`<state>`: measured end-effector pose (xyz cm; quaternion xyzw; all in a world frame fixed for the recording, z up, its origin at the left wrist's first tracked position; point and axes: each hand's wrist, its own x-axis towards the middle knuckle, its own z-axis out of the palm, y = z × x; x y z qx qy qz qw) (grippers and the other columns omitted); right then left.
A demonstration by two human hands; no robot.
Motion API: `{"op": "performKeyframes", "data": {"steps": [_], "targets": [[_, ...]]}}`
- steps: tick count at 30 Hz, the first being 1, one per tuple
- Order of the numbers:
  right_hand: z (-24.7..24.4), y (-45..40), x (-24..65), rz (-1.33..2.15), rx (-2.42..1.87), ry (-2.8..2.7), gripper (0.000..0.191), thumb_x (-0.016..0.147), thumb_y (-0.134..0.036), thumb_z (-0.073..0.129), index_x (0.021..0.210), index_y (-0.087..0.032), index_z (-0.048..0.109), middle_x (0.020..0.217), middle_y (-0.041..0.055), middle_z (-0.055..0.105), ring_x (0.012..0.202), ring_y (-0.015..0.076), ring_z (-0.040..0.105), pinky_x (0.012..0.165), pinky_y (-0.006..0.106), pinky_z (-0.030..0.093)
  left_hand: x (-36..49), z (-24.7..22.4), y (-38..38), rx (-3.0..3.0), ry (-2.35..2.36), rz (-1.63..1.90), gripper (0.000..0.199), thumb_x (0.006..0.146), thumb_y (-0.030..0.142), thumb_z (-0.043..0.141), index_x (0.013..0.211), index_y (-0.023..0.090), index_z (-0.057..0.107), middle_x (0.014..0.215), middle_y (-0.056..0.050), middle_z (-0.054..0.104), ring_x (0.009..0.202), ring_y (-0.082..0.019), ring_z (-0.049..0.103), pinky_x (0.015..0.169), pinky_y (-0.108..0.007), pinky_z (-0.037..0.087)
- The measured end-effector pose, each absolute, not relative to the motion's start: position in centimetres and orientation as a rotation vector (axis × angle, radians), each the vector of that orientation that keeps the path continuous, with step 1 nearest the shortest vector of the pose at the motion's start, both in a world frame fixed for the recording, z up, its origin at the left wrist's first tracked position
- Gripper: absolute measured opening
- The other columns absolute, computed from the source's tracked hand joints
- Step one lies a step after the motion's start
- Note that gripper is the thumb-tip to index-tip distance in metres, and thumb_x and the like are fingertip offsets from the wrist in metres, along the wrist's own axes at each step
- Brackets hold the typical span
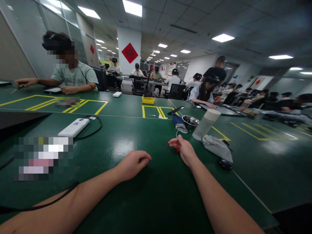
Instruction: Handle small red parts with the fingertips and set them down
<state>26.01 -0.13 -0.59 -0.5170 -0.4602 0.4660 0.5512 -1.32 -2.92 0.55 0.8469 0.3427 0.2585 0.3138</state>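
Observation:
My left hand (pixel 134 164) is over the green table (pixel 151 201), its fingers curled in and the thumb beside them; no object shows in it. To its right, my right hand (pixel 184 149) has its fingers extended toward the left. A small red thing (pixel 177 150) shows just below those fingers; whether they touch it is unclear. Just beyond the right hand lies a blue and grey pouch (pixel 179 123) with a thin white cord. A translucent cylinder with a pale lid (pixel 206 125) stands to the right of the pouch, near a metal bowl (pixel 190 121).
A grey cloth bag (pixel 216 146) and a black mouse (pixel 225 164) lie right of my right hand. At left is a white device (pixel 74 127) with a black cable. A yellow box (pixel 148 99) stands farther back. A person (pixel 74 76) sits across at left.

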Motion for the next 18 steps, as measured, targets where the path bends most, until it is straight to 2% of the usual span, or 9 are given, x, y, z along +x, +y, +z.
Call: {"op": "performKeyframes", "data": {"steps": [3,6,8,10,12,14,16,18], "targets": [[-0.2,-1.0,21.1,1.290,-1.031,-1.101,0.046,0.085,-0.057,0.046,0.088,-0.015,0.067,0.099,0.0116,0.068,0.095,0.0213,0.063,0.092,0.037,0.042,-1.0,0.1,-2.9,2.267,0.957,0.698,0.022,0.081,0.016,0.050,0.098,0.021,0.063,0.088,-0.002,0.065,0.077,-0.015,0.059,0.070,-0.026,0.044],[0.4,-1.9,18.6,1.379,-0.931,-1.173,0.043,0.088,-0.053,0.042,0.101,-0.019,0.064,0.108,0.0094,0.065,0.105,0.0214,0.059,0.093,0.037,0.041,-0.9,-0.3,-3.0,2.292,1.119,0.744,0.029,0.074,0.019,0.061,0.103,0.020,0.058,0.093,-0.003,0.061,0.079,-0.017,0.058,0.070,-0.028,0.044],[0.9,-2.2,18.7,1.251,-1.013,-1.332,0.034,0.088,-0.045,0.047,0.101,-0.019,0.064,0.105,0.0078,0.065,0.102,0.0205,0.059,0.090,0.036,0.042,-0.8,-0.4,-3.1,2.325,1.187,0.749,0.036,0.069,0.025,0.067,0.104,0.021,0.056,0.100,-0.005,0.059,0.085,-0.020,0.057,0.073,-0.030,0.044],[1.1,-2.3,19.4,1.045,-1.184,-1.591,0.023,0.085,-0.033,0.054,0.097,-0.018,0.066,0.094,0.0059,0.065,0.091,0.0189,0.059,0.083,0.033,0.043,-0.9,-0.4,-3.1,2.357,1.217,0.711,0.041,0.067,0.030,0.071,0.104,0.021,0.056,0.102,-0.006,0.058,0.089,-0.022,0.057,0.075,-0.032,0.044],[1.1,-2.2,20.0,0.814,-1.329,-1.852,0.020,0.081,-0.021,0.055,0.097,-0.018,0.067,0.084,0.0037,0.061,0.077,0.0159,0.056,0.074,0.030,0.042,-0.9,-0.3,-3.2,2.374,1.234,0.658,0.039,0.068,0.032,0.070,0.104,0.022,0.056,0.099,-0.005,0.059,0.087,-0.023,0.057,0.073,-0.032,0.043],[0.9,-2.3,20.0,0.643,-1.385,-2.056,0.027,0.079,-0.014,0.054,0.103,-0.019,0.066,0.082,0.0022,0.056,0.070,0.0134,0.052,0.067,0.027,0.040,-0.9,-0.3,-3.2,2.369,1.240,0.632,0.032,0.073,0.029,0.065,0.102,0.022,0.057,0.094,-0.004,0.061,0.083,-0.022,0.057,0.069,-0.031,0.043],[0.6,-2.3,19.4,0.553,-1.370,-2.221,0.032,0.077,-0.013,0.057,0.108,-0.021,0.064,0.083,0.0019,0.054,0.070,0.0128,0.050,0.065,0.025,0.038,-0.9,-0.2,-3.1,2.349,1.235,0.641,0.024,0.076,0.022,0.059,0.099,0.022,0.057,0.088,-0.003,0.061,0.078,-0.020,0.057,0.066,-0.029,0.041],[0.4,-2.5,18.5,0.487,-1.339,-2.348,0.025,0.078,-0.015,0.060,0.101,-0.021,0.066,0.084,0.0022,0.053,0.074,0.0133,0.050,0.067,0.025,0.037,-0.9,-0.1,-3.1,2.320,1.220,0.670,0.020,0.076,0.016,0.055,0.096,0.021,0.058,0.083,-0.002,0.061,0.074,-0.018,0.057,0.064,-0.027,0.041]]}}
